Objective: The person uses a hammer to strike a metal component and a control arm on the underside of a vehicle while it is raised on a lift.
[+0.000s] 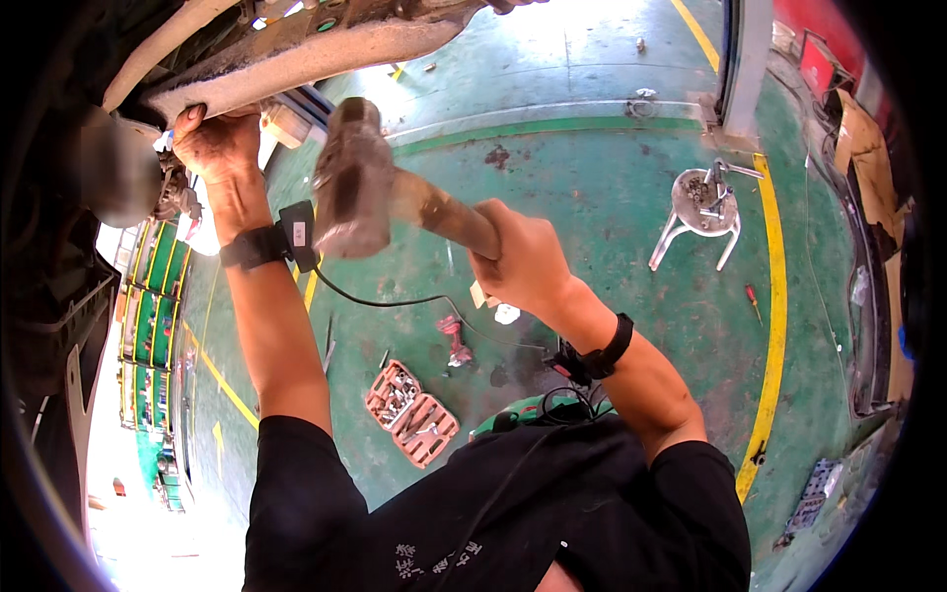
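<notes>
My two hands are both raised in front of me. My right hand [525,255] is closed around the wooden handle of one heavy, grey-brown metal-headed hammer [357,187], gripping it near the handle's end; the slightly blurred head is in the air between my hands. My left hand [222,150] is up by one long, rust-brown metal beam [306,69] under a vehicle, thumb raised at its lower edge. The fingers are partly hidden, so I cannot tell whether they grip anything. I wear two black wristbands, one on each arm; the left carries a small black box [297,237] with a thin black cable.

Below, on the green painted floor [592,187], lie one red power tool [455,341] and, near it, one open orange two-part tool case [413,414] of metal pieces. Farther right are one round white stool [704,225] bearing tools and one red-handled screwdriver [753,297].
</notes>
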{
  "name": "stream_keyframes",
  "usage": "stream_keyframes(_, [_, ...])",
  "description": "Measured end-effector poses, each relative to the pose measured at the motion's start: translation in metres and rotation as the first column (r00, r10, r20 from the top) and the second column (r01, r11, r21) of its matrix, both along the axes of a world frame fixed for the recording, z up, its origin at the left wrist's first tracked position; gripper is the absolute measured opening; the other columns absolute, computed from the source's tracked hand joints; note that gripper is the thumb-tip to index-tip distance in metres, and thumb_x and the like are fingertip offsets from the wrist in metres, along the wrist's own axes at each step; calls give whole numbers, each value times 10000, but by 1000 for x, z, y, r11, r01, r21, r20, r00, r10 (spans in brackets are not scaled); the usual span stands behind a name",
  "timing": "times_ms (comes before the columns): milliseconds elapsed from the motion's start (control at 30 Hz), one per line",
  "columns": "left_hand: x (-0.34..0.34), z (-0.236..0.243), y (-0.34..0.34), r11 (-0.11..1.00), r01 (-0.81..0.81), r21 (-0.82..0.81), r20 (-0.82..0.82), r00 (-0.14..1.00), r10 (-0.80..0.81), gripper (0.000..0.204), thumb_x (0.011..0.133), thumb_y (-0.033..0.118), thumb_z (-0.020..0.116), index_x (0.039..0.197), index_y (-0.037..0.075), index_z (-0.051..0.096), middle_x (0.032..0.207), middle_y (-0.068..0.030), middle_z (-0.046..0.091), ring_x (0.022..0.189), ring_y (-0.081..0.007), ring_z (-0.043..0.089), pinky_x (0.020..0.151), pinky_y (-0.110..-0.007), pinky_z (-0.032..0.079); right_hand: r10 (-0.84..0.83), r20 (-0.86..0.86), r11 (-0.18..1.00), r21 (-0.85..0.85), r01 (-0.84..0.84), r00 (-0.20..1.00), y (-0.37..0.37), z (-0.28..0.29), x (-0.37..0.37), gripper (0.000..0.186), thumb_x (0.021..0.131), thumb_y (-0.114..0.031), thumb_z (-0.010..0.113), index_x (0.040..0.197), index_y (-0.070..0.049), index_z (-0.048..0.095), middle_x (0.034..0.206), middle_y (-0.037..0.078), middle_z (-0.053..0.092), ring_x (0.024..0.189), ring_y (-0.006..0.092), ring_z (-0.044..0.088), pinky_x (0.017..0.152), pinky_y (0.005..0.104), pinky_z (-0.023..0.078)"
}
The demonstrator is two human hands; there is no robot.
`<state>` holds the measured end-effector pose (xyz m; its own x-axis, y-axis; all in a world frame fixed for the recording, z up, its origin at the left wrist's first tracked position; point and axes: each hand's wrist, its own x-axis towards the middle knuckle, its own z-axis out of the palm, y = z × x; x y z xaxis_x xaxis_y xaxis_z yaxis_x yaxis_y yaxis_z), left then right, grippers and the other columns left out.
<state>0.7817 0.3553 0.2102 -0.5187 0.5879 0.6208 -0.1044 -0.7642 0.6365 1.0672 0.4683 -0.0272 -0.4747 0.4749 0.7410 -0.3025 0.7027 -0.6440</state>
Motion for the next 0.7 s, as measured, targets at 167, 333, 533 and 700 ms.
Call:
stream_keyframes(167, [0, 3, -14, 983, -41, -176, -13, 999, 39, 487, 612, 80, 623, 1096, 34, 605, 1066, -108, 655, 1011, -302, 609, 959, -445, 460, -13, -109, 1000, 20, 15, 994, 7, 43, -9, 281, 713, -75, 665, 965, -84, 540, 734, 142, 613, 636, 349, 621, 551, 432, 496])
stream_keyframes(333, [6, -2, -5, 998, 54, 21, 39, 998, -55, 598, 543, 18, 609, 1140, 37, 619, 1109, -107, 671, 1045, -295, 627, 1000, -461, 451, -52, -39, 990, -130, 47, 998, -2, 12, -10, 251, 721, -68, 655, 948, -67, 547, 721, 163, 624, 642, 372, 616, 558, 436, 494])
stream_keyframes(533, [35, -8, -6, 988, 148, -39, -148, 977, -152, 487, 789, 111, 545, 1265, 16, 503, 1255, -163, 574, 1156, -248, 534, 1060, -363, 371, -92, -117, 994, -69, 85, 989, 8, 46, -3, 245, 722, -64, 649, 945, -65, 547, 710, 164, 618, 639, 373, 612, 562, 434, 495])
stream_keyframes(700, [6, -5, 0, 999, 27, 26, 6, 1000, -27, 559, 534, 29, 615, 1093, 39, 637, 1068, -79, 685, 982, -251, 653, 896, -378, 523, -151, -42, 982, -119, 145, 988, 9, 11, -10, 245, 730, -59, 638, 949, -60, 531, 692, 174, 603, 633, 388, 602, 553, 446, 488])
